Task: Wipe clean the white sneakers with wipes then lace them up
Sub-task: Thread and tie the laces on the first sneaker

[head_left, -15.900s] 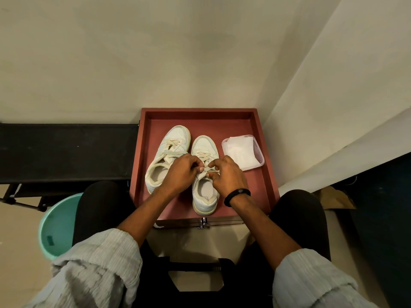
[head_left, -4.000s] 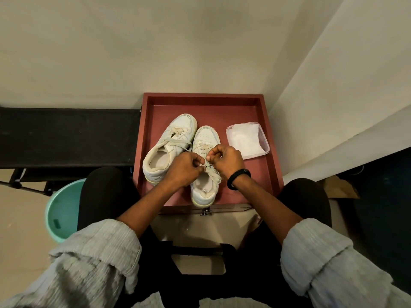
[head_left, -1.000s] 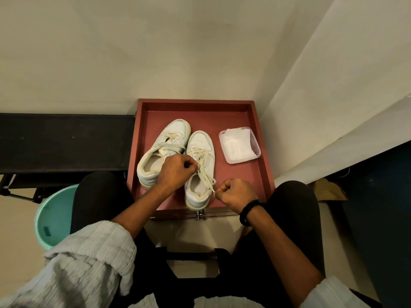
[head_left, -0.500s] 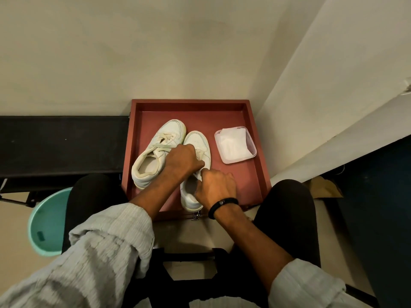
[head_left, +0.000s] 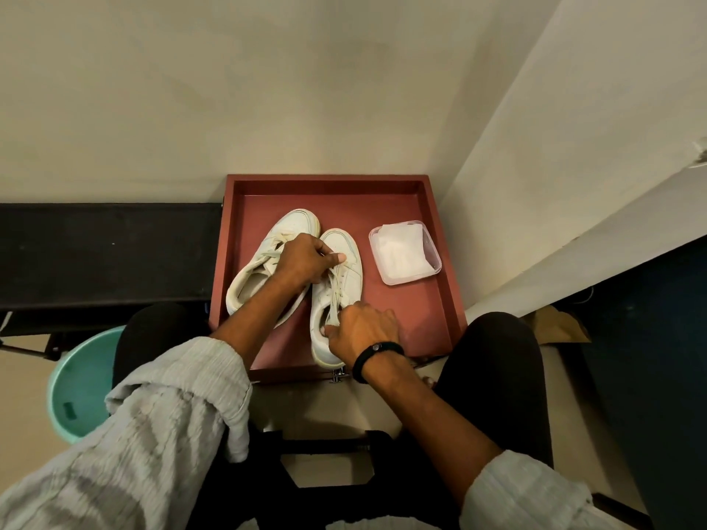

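Two white sneakers lie side by side in a red tray (head_left: 436,311). The left sneaker (head_left: 264,269) is laced and partly hidden by my left forearm. The right sneaker (head_left: 342,277) lies toe away from me. My left hand (head_left: 306,260) rests on its upper laces, fingers curled and pinching them. My right hand (head_left: 363,330) is at the shoe's opening and pinches a cream lace (head_left: 334,300) that runs taut up toward my left hand. A black band circles my right wrist.
A clear plastic tub of white wipes (head_left: 403,254) stands in the tray's right half. A black bench (head_left: 103,246) runs to the left, with a teal bucket (head_left: 76,388) on the floor below it. Walls close in behind and to the right. My knees flank the tray.
My right hand has drawn back toward the heel with the lace, pulling it taut. My left hand stays on the upper laces. The view shifted slightly.
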Available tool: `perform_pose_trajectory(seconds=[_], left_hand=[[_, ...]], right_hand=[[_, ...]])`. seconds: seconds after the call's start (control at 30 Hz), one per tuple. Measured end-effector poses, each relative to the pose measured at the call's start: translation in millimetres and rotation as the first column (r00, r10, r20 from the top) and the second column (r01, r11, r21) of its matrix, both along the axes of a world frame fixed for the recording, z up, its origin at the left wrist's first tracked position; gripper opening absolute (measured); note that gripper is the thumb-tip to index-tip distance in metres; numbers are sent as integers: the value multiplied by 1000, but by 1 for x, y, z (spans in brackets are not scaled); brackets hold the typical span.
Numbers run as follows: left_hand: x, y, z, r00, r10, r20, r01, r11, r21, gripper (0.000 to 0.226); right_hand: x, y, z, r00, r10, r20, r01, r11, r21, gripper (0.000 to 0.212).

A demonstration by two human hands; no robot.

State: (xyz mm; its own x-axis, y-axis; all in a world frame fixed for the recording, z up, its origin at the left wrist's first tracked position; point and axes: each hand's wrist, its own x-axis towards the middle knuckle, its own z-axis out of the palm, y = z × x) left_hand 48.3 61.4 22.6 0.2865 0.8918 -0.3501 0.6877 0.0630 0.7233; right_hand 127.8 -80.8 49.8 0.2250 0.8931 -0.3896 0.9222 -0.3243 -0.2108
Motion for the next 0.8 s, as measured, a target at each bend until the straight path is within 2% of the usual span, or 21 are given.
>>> perform_pose_trajectory(seconds=[0.07, 0.17, 0.23, 0.3, 0.37, 0.43, 0.5, 0.53, 0.6, 0.67, 0.73, 0.8], left_hand=[[-2, 0, 3, 999, -33, -32, 34, 999, 41, 29], [-10, 0, 10, 994, -40, -99, 60, 974, 217, 21], [-17, -5, 19, 995, -63, -82, 85, 952, 294, 15], [-25, -16, 29, 986, -156, -65, 169, 938, 304, 11], [-31, -32, 35, 948, -307, -84, 318, 919, 234, 6], [-33, -46, 29, 889, -431, -152, 454, 872, 183, 9], [-34, -57, 16, 876, -439, -200, 473, 862, 183, 17], [-34, -61, 11, 887, -419, -197, 454, 870, 194, 20], [-34, -65, 8, 908, -381, -174, 414, 882, 225, 20], [-37, -66, 6, 928, -340, -152, 369, 897, 243, 17], [-42, -67, 3, 946, -281, -160, 313, 920, 236, 25], [-47, -68, 0, 949, -265, -168, 296, 934, 199, 36]], right_hand=[[8, -1, 5, 998, -33, -58, 33, 999, -9, 39], [20, -4, 17, 992, -89, -92, 95, 994, 60, 29], [24, -5, 22, 981, -136, -140, 156, 978, 140, 23], [25, -2, 23, 970, -148, -193, 182, 968, 173, 19], [20, -1, 19, 978, -92, -188, 120, 983, 141, 19], [13, -1, 14, 992, 16, -124, -10, 999, 51, 22], [9, -1, 10, 992, 81, -95, -83, 996, -24, 25], [9, -1, 7, 988, 81, -130, -86, 996, -37, 26], [13, 0, 4, 962, 4, -272, -11, 1000, -23, 26], [23, 1, 1, 918, -144, -370, 159, 987, 11, 25], [35, 2, 0, 901, -258, -348, 296, 953, 61, 25], [43, 3, -1, 908, -296, -295, 337, 937, 97, 21]])
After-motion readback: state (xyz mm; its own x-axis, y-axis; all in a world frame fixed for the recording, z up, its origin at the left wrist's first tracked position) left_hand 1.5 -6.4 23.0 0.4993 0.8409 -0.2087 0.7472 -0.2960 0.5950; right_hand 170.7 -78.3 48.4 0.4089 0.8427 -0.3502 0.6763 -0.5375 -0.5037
